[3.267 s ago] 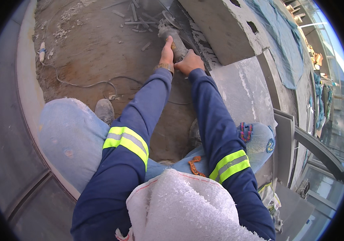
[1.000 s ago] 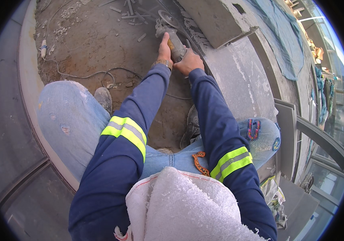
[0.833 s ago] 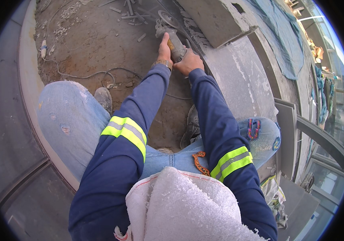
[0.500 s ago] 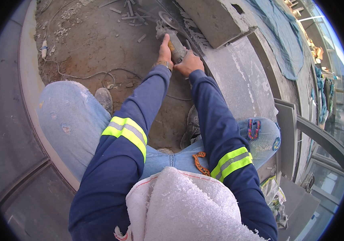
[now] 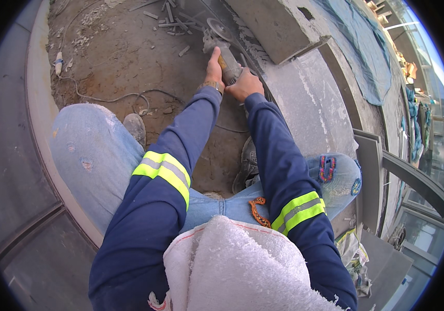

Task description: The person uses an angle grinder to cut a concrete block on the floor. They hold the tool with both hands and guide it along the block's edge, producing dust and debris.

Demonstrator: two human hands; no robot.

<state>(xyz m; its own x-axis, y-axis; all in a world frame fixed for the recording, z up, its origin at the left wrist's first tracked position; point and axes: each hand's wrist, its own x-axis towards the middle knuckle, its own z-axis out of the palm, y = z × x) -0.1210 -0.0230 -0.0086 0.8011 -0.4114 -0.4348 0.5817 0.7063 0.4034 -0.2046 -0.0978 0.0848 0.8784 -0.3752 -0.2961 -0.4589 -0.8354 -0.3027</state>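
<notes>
An angle grinder [image 5: 228, 63], dusty with a yellow and grey body, is held out ahead in both my hands. My left hand [image 5: 214, 70] wraps round its body from the left, thumb along the top, close behind the head. Farther back, my right hand [image 5: 247, 85] grips the rear end. The round disc [image 5: 219, 29] stands at the far end, beside the edge of a grey slab [image 5: 310, 93]. Whether the disc touches the slab I cannot tell. Fingers under the tool are hidden.
Several cut grey strips [image 5: 178, 22] lie on the dirt floor [image 5: 123, 62] beyond my hands. A cable [image 5: 108, 98] runs across the dirt to a white connector [image 5: 58, 63]. Right of the tool rises a concrete block [image 5: 276, 28]. A blue cloth [image 5: 362, 46] hangs farther right.
The grinder and both hands have barely shifted, a few pixels downward in the picture along with the surroundings. The grip on the tool is the same.
</notes>
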